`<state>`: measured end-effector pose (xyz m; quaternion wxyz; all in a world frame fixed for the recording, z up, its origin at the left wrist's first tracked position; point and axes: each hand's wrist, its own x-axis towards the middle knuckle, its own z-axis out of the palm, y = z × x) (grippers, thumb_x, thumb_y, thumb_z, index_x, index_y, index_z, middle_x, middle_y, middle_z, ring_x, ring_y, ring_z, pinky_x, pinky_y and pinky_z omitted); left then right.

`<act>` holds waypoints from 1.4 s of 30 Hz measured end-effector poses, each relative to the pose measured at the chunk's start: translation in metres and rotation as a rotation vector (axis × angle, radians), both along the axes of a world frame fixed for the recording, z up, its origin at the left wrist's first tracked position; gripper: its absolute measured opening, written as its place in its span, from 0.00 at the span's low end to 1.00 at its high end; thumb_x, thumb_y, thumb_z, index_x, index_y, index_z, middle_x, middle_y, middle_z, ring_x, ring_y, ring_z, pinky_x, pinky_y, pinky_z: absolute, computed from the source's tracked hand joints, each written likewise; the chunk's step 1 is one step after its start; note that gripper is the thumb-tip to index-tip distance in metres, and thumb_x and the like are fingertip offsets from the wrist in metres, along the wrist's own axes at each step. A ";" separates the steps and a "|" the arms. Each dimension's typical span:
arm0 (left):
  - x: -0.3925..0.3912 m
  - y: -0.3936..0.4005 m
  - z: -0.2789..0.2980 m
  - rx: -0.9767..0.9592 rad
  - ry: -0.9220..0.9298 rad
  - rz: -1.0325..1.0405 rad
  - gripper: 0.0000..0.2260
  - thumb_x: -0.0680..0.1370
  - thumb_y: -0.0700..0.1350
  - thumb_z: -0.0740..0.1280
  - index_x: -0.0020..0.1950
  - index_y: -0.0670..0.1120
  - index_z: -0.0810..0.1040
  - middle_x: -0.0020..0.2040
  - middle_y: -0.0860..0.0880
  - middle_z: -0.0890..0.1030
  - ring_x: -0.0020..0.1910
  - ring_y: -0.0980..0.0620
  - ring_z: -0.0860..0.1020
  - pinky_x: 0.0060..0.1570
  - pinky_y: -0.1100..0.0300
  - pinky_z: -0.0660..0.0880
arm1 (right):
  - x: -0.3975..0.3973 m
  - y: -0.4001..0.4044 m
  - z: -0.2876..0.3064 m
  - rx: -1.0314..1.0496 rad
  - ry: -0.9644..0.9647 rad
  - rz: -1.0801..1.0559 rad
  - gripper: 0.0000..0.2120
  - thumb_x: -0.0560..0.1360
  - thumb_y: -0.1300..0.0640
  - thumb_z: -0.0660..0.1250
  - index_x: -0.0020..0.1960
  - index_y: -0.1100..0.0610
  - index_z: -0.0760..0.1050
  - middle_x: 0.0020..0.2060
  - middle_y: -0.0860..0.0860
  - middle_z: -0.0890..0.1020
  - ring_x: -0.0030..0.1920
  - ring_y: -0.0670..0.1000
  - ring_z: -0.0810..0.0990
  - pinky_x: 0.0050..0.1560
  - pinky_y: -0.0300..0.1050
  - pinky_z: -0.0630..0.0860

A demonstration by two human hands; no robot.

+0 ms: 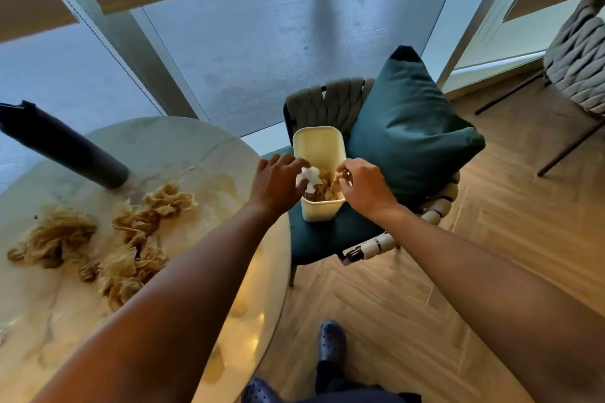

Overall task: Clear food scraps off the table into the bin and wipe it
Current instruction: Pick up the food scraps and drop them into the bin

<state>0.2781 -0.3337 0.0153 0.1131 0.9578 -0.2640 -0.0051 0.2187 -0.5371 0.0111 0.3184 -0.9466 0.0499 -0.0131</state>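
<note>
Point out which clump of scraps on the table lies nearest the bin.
The upper clump, beside the dark bottle's base, lies closest to the cream bin on the chair; the other two clumps lie farther left and nearer the person.

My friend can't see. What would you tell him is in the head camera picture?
Two hands reach over a cream bin on a teal chair: the left hand holds a white tissue, the right hand drops a scrap. Brown scraps still litter the marble table.
</note>
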 end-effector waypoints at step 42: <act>-0.079 0.256 -0.015 -0.025 0.148 0.522 0.11 0.80 0.51 0.65 0.61 0.53 0.79 0.61 0.51 0.80 0.64 0.47 0.75 0.64 0.48 0.68 | 0.025 0.236 0.001 -0.146 0.107 0.463 0.21 0.78 0.47 0.67 0.70 0.51 0.74 0.66 0.54 0.77 0.62 0.58 0.78 0.64 0.54 0.74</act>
